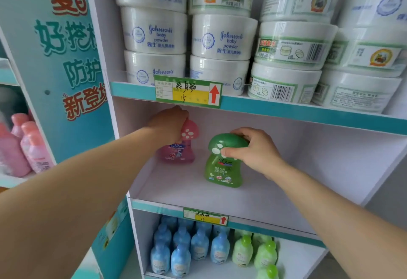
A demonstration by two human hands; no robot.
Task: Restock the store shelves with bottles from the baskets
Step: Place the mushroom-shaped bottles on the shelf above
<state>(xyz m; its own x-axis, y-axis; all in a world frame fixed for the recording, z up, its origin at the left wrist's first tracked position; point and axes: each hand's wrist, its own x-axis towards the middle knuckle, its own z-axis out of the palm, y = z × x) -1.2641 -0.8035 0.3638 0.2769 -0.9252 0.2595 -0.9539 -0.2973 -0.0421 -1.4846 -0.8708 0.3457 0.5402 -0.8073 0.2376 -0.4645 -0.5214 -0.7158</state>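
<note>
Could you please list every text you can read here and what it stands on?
"Johnson's baby powder": white tubs.
"15": handwritten on the upper price tag.
"夏日", "防护": teal side panel.
Too blurred to read: print on the green bottle, pink bottle, lower price tag.

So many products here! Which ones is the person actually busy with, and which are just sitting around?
In the job: pink bottle, gripped by left hand; green bottle, gripped by right hand; middle shelf.
Just there: white powder tubs; blue bottles; pale green bottles; price tag.
</note>
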